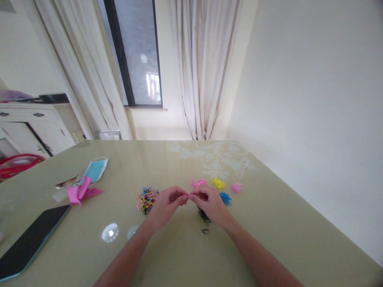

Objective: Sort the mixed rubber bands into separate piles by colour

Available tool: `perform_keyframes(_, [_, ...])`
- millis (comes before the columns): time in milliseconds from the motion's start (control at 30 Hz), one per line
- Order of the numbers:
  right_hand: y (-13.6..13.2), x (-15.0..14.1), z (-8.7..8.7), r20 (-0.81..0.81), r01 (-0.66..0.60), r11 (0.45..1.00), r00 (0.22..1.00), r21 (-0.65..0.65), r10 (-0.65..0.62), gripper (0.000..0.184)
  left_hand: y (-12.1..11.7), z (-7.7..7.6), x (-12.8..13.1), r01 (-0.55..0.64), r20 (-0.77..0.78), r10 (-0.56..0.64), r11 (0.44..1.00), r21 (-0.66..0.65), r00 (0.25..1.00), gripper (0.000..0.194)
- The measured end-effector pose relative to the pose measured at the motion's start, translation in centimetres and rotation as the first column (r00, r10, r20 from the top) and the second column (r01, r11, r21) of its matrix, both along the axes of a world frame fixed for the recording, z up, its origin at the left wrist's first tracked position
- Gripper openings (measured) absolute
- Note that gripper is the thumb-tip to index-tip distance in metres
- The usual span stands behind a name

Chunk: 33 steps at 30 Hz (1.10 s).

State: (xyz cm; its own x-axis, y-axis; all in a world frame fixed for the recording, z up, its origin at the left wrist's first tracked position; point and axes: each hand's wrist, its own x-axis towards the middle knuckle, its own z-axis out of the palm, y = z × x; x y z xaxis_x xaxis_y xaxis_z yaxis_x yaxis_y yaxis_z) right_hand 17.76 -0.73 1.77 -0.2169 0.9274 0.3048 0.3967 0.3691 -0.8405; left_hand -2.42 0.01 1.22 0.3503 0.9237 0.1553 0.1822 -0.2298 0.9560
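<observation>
My left hand (168, 205) and my right hand (212, 204) meet fingertip to fingertip above the table, both pinched closed. Whatever sits between the fingers is too small to make out. Beside my left hand lies a mixed heap of small coloured rubber bands (147, 199). Around my right hand are sorted heaps: pink bands (198, 183), yellow bands (218, 183), blue bands (225, 198) and black bands (204, 216), the black partly hidden by the hand. One single black band (205, 231) lies apart, nearer to me.
A small pink bundle (236, 187) rests right of the heaps. Two clear round dishes (110, 232) are at front left. Farther left lie a dark phone-like slab (34, 239), pink folded paper (82, 193) and a blue face mask (95, 170). A wall (323, 119) borders the table's right edge.
</observation>
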Motion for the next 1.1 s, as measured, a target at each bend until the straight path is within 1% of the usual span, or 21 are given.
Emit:
perform_keyframes(167, [0.0,0.2,0.1,-0.018,0.006,1.000,1.000,-0.027,-0.006,0.028,-0.1,0.4,0.2,-0.018,0.029,0.018,1.000,-0.001,0.999,0.029])
perform_keyframes(233, [-0.2,0.4,0.6,-0.067,-0.012,0.999,0.998,-0.034,0.010,0.032,0.0,0.6,0.0,-0.022,0.019,0.022,1.000,0.009,1.000,0.032])
perform_keyframes(300, [-0.5,0.8,1.3,-0.171,-0.052,0.996,0.985,-0.074,0.038,0.035,0.3,0.8,-0.5,-0.048,-0.038,0.049,0.998,0.036,0.998,0.036])
perform_keyframes(367, [-1.0,1.3,2.1,-0.294,-0.105,0.987,0.954,-0.121,0.065,0.036,0.7,0.7,-1.5,-0.122,-0.199,0.141,0.987,0.103,0.970,0.035])
perform_keyframes(400, [-1.3,1.7,2.4,-0.345,-0.122,0.984,0.936,-0.132,0.070,0.035,0.9,0.6,-2.2,-0.172,-0.318,0.215,0.972,0.160,0.923,0.032])
perform_keyframes(433, [-1.6,2.0,2.8,-0.383,-0.128,0.983,0.921,-0.133,0.068,0.034,1.1,0.4,-2.9,-0.217,-0.446,0.300,0.949,0.228,0.843,0.027])
perform_keyframes(467, [-1.9,2.3,3.0,-0.408,-0.124,0.984,0.911,-0.126,0.062,0.033,1.2,0.2,-3.5,-0.244,-0.564,0.377,0.923,0.299,0.734,0.022])
perform_keyframes(500, [-2.1,2.6,3.2,-0.422,-0.116,0.987,0.905,-0.115,0.057,0.032,1.4,-0.1,-4.1,-0.251,-0.658,0.424,0.904,0.346,0.622,0.019])
perform_keyframes(533, [-2.3,2.8,3.4,-0.431,-0.111,0.988,0.901,-0.105,0.056,0.031,1.5,-0.4,-4.6,-0.244,-0.726,0.446,0.895,0.373,0.524,0.018])
perform_keyframes(567, [-2.4,3.0,3.4,-0.436,-0.111,0.989,0.898,-0.100,0.057,0.030,1.6,-0.6,-5.0,-0.230,-0.775,0.441,0.897,0.377,0.453,0.018])
perform_keyframes(600, [-2.4,3.1,3.4,-0.441,-0.113,0.989,0.896,-0.098,0.059,0.029,1.6,-0.8,-5.2,-0.215,-0.808,0.422,0.906,0.364,0.411,0.019])
perform_keyframes(700, [-2.4,3.1,3.3,-0.470,-0.125,0.988,0.880,-0.096,0.065,0.027,1.7,-0.8,-5.1,-0.182,-0.851,0.384,0.923,0.340,0.357,0.021])
perform_keyframes(833, [-1.7,3.5,3.3,-0.514,-0.095,0.989,0.858,-0.109,0.026,0.029,1.5,-0.3,-4.5,-0.156,-0.863,0.419,0.908,0.389,0.283,0.026])
perform_keyframes(900, [-1.0,4.0,3.1,-0.476,-0.025,0.992,0.879,-0.127,-0.038,0.030,1.4,-0.1,-4.2,-0.150,-0.853,0.447,0.894,0.422,0.269,0.025])
perform_keyframes(933, [-0.5,4.2,3.0,-0.420,0.025,0.991,0.904,-0.135,-0.080,0.029,1.3,0.0,-4.1,-0.151,-0.843,0.465,0.886,0.439,0.272,0.025])
perform_keyframes(1000, [0.4,4.6,2.3,-0.222,0.132,0.982,0.962,-0.132,-0.159,0.027,1.3,0.0,-4.0,-0.172,-0.817,0.501,0.865,0.471,0.286,0.024])
perform_keyframes(1033, [0.9,4.7,1.8,-0.099,0.174,0.978,0.978,-0.118,-0.186,0.025,1.4,0.0,-4.0,-0.192,-0.802,0.514,0.857,0.478,0.305,0.023])
perform_keyframes(1067, [1.3,4.7,1.3,0.018,0.200,0.975,0.980,-0.097,-0.199,0.024,1.4,-0.1,-3.9,-0.224,-0.782,0.521,0.853,0.471,0.340,0.023])
perform_keyframes(1100, [1.6,4.7,0.7,0.116,0.208,0.975,0.973,-0.073,-0.199,0.022,1.5,-0.1,-3.9,-0.260,-0.754,0.518,0.855,0.449,0.403,0.022])
